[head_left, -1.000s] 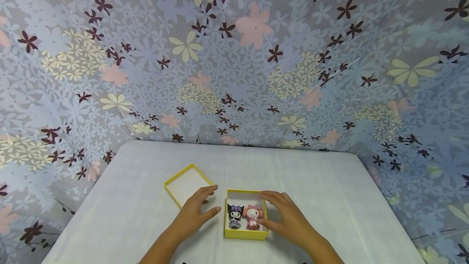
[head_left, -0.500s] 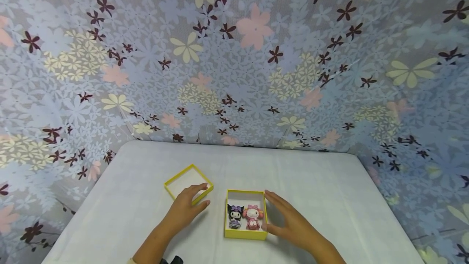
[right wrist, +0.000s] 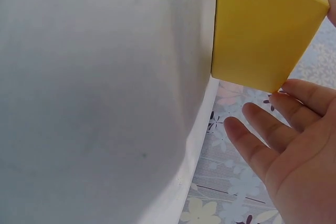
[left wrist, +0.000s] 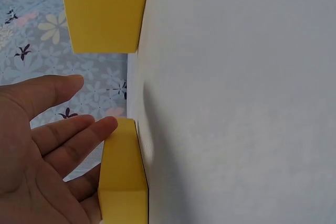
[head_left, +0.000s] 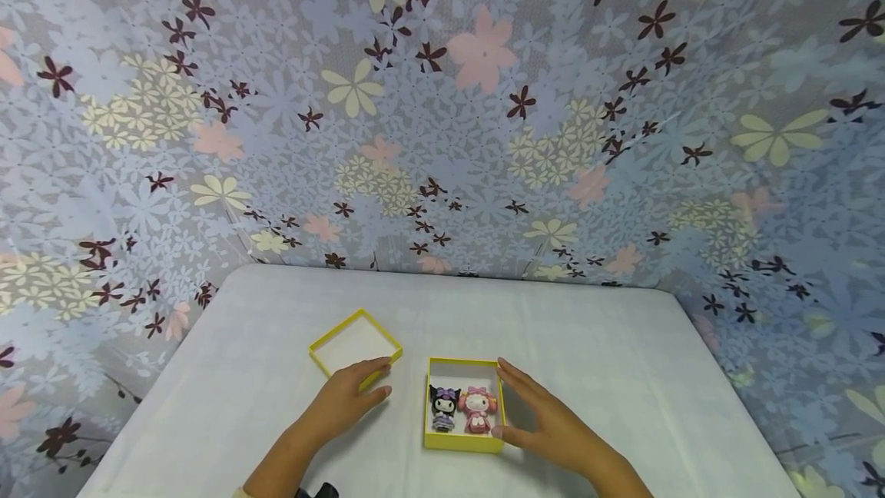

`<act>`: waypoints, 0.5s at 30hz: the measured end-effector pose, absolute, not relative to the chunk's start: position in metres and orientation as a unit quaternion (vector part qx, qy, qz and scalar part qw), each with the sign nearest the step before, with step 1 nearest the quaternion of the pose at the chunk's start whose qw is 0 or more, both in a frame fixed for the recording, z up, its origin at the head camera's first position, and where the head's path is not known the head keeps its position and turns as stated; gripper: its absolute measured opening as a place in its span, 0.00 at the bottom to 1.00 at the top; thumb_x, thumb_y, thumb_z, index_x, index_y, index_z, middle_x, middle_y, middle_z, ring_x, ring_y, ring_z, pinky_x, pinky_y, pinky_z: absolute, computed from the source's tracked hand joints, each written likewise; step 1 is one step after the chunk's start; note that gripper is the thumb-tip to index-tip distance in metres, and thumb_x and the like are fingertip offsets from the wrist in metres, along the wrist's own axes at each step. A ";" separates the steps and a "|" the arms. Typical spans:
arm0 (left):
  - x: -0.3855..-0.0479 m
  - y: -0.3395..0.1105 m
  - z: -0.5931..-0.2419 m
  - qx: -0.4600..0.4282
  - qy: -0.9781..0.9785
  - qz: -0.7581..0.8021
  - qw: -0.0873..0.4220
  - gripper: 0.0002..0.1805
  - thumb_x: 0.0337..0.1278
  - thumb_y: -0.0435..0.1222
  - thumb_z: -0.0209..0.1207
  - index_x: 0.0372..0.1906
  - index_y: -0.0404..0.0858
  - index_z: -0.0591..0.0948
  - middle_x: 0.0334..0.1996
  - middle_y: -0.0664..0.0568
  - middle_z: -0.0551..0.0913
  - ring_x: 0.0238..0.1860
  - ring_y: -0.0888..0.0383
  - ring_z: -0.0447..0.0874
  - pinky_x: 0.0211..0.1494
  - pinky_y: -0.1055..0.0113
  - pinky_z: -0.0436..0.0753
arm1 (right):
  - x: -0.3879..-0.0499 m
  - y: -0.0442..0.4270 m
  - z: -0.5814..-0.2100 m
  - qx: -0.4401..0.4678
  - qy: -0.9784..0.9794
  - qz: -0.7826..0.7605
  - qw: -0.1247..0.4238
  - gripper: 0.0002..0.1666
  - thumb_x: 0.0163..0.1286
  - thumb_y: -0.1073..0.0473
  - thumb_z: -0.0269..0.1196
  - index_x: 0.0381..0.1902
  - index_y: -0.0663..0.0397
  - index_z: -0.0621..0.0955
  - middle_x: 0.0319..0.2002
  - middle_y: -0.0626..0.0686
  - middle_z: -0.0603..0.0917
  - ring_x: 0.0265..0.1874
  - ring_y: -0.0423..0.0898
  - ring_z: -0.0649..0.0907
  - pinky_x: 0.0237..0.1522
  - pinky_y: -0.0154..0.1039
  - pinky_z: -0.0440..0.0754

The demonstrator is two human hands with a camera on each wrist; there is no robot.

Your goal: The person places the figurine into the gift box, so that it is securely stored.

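Note:
In the head view a yellow-rimmed box (head_left: 465, 443) stands on the table. In it lie two small figurines: a black-and-purple one (head_left: 444, 407) on the left and a pink one (head_left: 477, 409) on the right. My right hand (head_left: 549, 423) is at the box's right side, fingers fairly straight, fingertips at the far corner and thumb at the near one. The shallow yellow lid (head_left: 354, 343) lies inside up to the left, turned at an angle. My left hand (head_left: 346, 400) hovers at its near side, with fingertips by the lid's edge (left wrist: 122, 156) and thumb apart.
A white cloth covers the table (head_left: 588, 329). Behind and on both sides hangs a floral-patterned curtain (head_left: 442, 114). A dark object (head_left: 325, 490) shows by the left wrist at the bottom edge.
My left hand has moved left, away from the box and to the near side of the lid. My right hand has drawn slightly outward to the box's right rim. Box and figurines stay put.

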State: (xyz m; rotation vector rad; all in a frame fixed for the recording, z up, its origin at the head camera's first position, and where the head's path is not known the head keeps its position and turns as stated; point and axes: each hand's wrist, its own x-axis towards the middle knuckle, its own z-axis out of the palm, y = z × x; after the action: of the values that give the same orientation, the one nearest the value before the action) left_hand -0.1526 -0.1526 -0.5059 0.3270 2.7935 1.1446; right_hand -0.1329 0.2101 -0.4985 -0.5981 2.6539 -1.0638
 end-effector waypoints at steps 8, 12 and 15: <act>-0.155 -0.153 -0.504 0.128 0.924 0.360 0.036 0.33 0.61 0.40 0.68 0.71 0.42 0.74 0.64 0.53 0.82 0.71 0.44 0.74 0.74 0.44 0.72 | -0.133 0.209 -0.498 -0.210 0.903 -0.359 0.110 0.54 0.63 0.31 0.66 0.81 0.36 0.57 0.82 0.37 0.51 0.80 0.55 0.58 0.72 0.68 0.65; -0.154 -0.151 -0.494 0.131 0.933 0.334 -0.011 0.34 0.59 0.36 0.69 0.71 0.42 0.74 0.68 0.52 0.79 0.70 0.46 0.75 0.73 0.48 0.74 | -0.133 0.209 -0.497 -0.211 0.903 -0.359 0.107 0.54 0.64 0.32 0.67 0.81 0.38 0.57 0.82 0.40 0.52 0.79 0.57 0.58 0.72 0.69 0.64; -0.152 -0.149 -0.481 0.127 0.935 0.328 -0.047 0.35 0.57 0.33 0.70 0.71 0.42 0.74 0.68 0.50 0.78 0.69 0.45 0.76 0.72 0.47 0.75 | -0.132 0.209 -0.496 -0.205 0.903 -0.360 0.112 0.54 0.63 0.31 0.67 0.81 0.36 0.57 0.82 0.38 0.52 0.80 0.55 0.58 0.72 0.68 0.65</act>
State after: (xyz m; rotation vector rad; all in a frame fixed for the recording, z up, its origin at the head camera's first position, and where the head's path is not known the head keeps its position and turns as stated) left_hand -0.1518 -0.1489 -0.4813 0.4109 3.0291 1.0627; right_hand -0.1322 0.2090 -0.4964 -0.6026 2.6522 -1.0559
